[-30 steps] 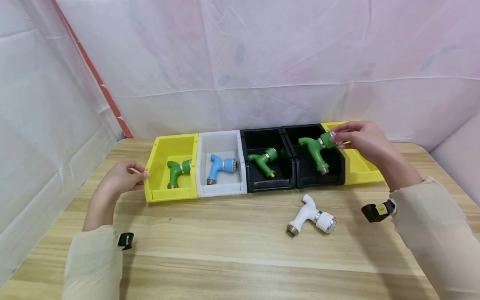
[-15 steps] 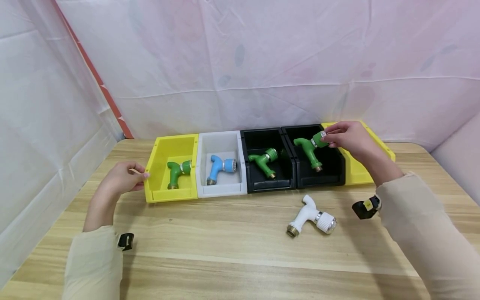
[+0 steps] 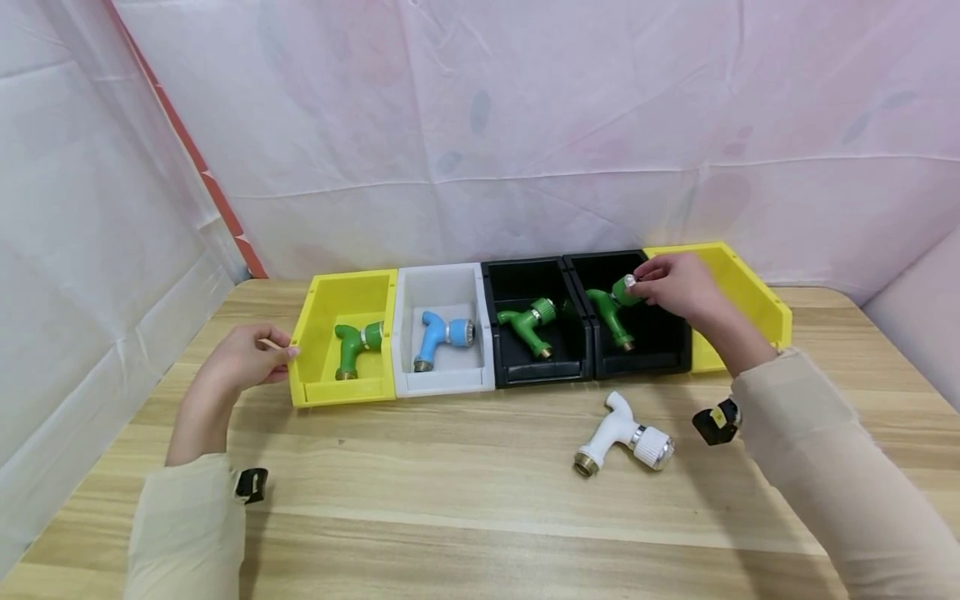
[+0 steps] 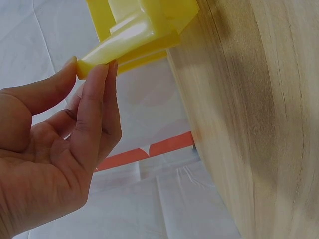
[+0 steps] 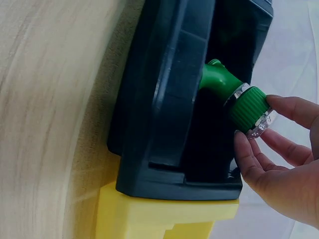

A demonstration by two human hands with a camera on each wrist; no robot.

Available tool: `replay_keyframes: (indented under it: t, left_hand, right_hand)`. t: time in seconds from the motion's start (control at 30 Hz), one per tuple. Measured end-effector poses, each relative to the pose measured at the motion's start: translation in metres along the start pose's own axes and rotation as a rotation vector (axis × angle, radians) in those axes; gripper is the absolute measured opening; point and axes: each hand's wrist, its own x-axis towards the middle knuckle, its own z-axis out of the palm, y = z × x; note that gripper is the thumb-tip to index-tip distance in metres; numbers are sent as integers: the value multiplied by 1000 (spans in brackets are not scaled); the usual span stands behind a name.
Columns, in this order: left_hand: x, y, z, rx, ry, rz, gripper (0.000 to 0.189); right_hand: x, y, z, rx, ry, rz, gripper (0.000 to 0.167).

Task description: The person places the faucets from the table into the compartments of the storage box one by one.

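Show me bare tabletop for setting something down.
Free: the wooden table between the left sleeve and white tap; a smaller patch right of the right yellow bin. Crowded: the right black bin, where the right grip holds a green tap.

The left arm [image 3: 187,533], sleeved in cream, extended along the counter's [image 3: 450,517] left side; its bare wrist [image 3: 198,421] bent inward, and the left hand [image 3: 247,357] pinched between thumb [image 4: 50,92] and fingers [image 4: 88,104]. The right arm [image 3: 840,475] slanted from the counter's right side toward the far edge, where the right hand [image 3: 681,287], back upward, pinched with thumb and fingers [image 5: 289,148].
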Motion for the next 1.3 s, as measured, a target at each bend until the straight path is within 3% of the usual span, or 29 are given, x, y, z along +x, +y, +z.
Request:
replay_keyframes:
  t: [0.87,1.3]
  left_hand:
    - [1,-2,0,-13,4,-3,26]
    - [0,-1,0,7,7,-6,27]
  right_hand:
    - [1,-1,18,-36,-12,0,43]
    - [-1,-1,16,-61,-30,-2,42]
